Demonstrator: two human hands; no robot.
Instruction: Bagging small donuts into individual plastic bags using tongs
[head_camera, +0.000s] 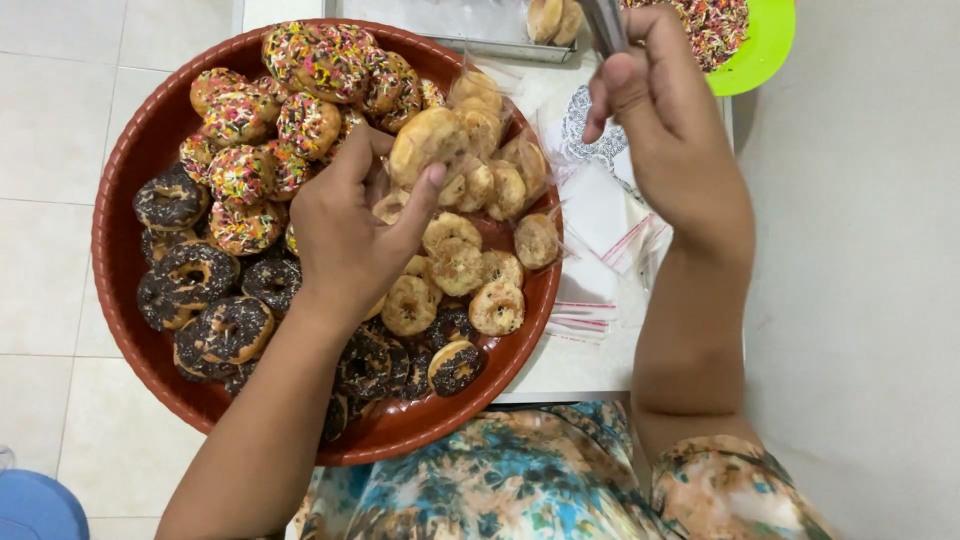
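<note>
left hand (345, 235) on clear doughnut bag (480, 125)

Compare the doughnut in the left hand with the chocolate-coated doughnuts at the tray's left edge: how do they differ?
The held doughnut is plain golden-brown; the chocolate doughnuts are dark with pale sprinkles. The left hand lifts the held doughnut above the red tray; the chocolate doughnuts lie piled in it. Both are small rings.

The round red tray (120, 270) looks like matt plastic with a finely ribbed wall, and the green plate (765, 50) at the tabletop's far edge is smooth, glossy plastic. Clear, shiny plastic bags (600, 225) lie crinkled beside the tray, and the tool (603, 22) in the right hand (670, 130) is bright, polished metal.
</note>
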